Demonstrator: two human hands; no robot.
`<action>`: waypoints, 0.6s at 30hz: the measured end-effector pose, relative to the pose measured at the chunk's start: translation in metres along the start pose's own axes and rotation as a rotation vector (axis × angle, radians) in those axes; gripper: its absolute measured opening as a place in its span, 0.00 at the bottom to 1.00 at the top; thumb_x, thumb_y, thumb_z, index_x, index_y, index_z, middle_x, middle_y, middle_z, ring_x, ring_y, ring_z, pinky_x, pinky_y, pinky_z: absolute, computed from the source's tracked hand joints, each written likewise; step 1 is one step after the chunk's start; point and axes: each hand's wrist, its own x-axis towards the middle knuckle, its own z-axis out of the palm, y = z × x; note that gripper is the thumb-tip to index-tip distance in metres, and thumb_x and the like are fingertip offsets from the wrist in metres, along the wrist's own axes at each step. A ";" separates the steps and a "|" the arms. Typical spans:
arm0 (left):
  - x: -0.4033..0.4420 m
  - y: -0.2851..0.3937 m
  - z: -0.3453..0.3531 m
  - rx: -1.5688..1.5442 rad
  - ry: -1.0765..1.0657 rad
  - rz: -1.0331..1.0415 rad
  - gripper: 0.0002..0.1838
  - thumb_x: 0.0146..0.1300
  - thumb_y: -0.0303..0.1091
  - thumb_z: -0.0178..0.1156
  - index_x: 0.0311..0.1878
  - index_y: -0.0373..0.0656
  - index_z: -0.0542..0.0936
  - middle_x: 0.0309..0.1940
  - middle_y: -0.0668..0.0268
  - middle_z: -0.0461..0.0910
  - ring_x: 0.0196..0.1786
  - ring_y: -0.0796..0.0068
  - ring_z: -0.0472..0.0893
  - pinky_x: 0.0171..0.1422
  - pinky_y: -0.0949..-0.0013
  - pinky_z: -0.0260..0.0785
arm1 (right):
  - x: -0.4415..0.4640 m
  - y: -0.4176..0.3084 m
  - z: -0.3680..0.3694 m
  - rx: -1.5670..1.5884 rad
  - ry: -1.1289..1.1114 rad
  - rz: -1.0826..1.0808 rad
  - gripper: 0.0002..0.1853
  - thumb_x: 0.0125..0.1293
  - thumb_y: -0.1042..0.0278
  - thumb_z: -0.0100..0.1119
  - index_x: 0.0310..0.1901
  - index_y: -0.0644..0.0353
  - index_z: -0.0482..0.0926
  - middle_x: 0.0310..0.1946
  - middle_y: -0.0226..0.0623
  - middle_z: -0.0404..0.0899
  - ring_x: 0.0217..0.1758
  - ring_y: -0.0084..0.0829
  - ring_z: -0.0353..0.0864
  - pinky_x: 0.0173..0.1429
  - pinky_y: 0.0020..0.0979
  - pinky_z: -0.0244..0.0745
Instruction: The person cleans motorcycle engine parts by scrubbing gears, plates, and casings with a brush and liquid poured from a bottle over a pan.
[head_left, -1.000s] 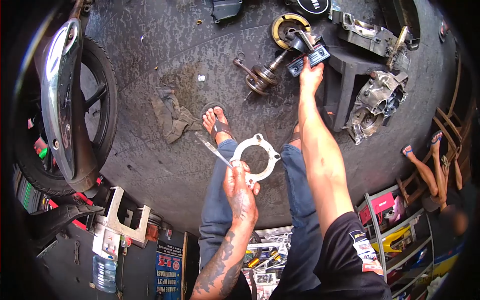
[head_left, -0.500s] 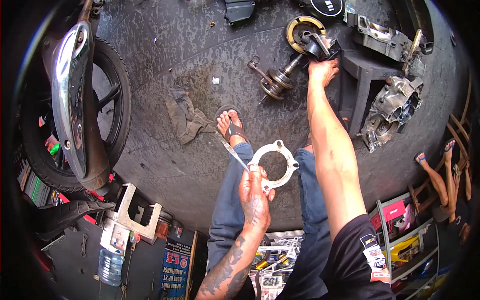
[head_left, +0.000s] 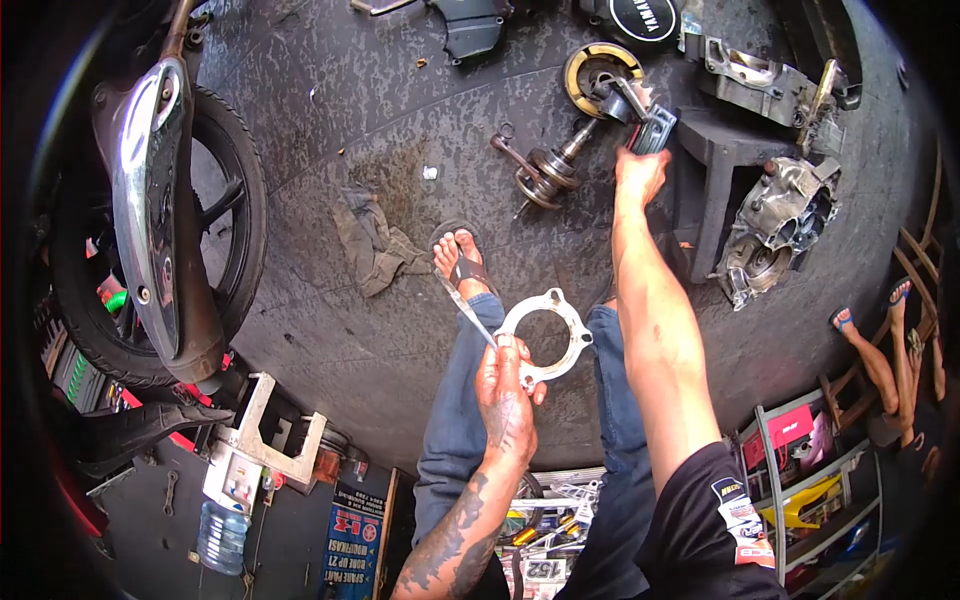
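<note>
My left hand (head_left: pixel 508 390) is closed around a pale metal ring plate (head_left: pixel 580 338) with bolt ears. The same hand grips a slim, flat-ended metal tool (head_left: pixel 470 312), which points up and left. Out at full reach, my right hand (head_left: pixel 640 178) has its fingers wrapped round a dark grey rectangular part (head_left: pixel 655 130); its kind is unclear. Just left of that hand, a crankshaft (head_left: pixel 548 180) with its connecting rod lies on the floor. Beyond it is a round part with a yellowish rim (head_left: pixel 573 82), partly covered by other metal pieces.
Right of my arm stand a dark stool-like block (head_left: pixel 712 150) and engine casings (head_left: pixel 785 215). A cloth (head_left: pixel 375 245) lies by my foot. At left are a wheel (head_left: pixel 250 200) and an exhaust (head_left: pixel 150 200). Another person's legs (head_left: pixel 880 355) show at far right.
My right hand has turned and drawn slightly back, and the dark grey part now shows more plainly above its fingers. My left hand keeps its hold. The view has shifted slightly.
</note>
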 end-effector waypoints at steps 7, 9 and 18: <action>-0.001 0.000 -0.002 -0.037 -0.001 0.006 0.14 0.72 0.46 0.49 0.34 0.48 0.70 0.21 0.76 0.66 0.20 0.87 0.64 0.19 0.78 0.56 | -0.057 0.044 -0.061 0.042 -0.105 -0.013 0.44 0.43 0.49 0.74 0.55 0.72 0.64 0.46 0.68 0.75 0.52 0.63 0.75 0.56 0.47 0.68; 0.000 0.001 -0.003 -0.070 0.000 0.022 0.13 0.72 0.45 0.49 0.34 0.48 0.70 0.25 0.76 0.67 0.21 0.87 0.66 0.19 0.78 0.57 | -0.076 0.046 -0.075 -0.011 -0.109 0.000 0.46 0.44 0.49 0.74 0.57 0.72 0.63 0.46 0.66 0.76 0.51 0.60 0.76 0.57 0.46 0.69; 0.002 0.012 -0.017 -0.234 0.076 0.102 0.12 0.72 0.43 0.49 0.34 0.48 0.69 0.23 0.76 0.65 0.20 0.87 0.65 0.18 0.78 0.58 | -0.105 -0.122 -0.027 0.124 -0.424 -0.666 0.30 0.46 0.65 0.64 0.52 0.68 0.67 0.48 0.53 0.74 0.55 0.51 0.73 0.57 0.45 0.70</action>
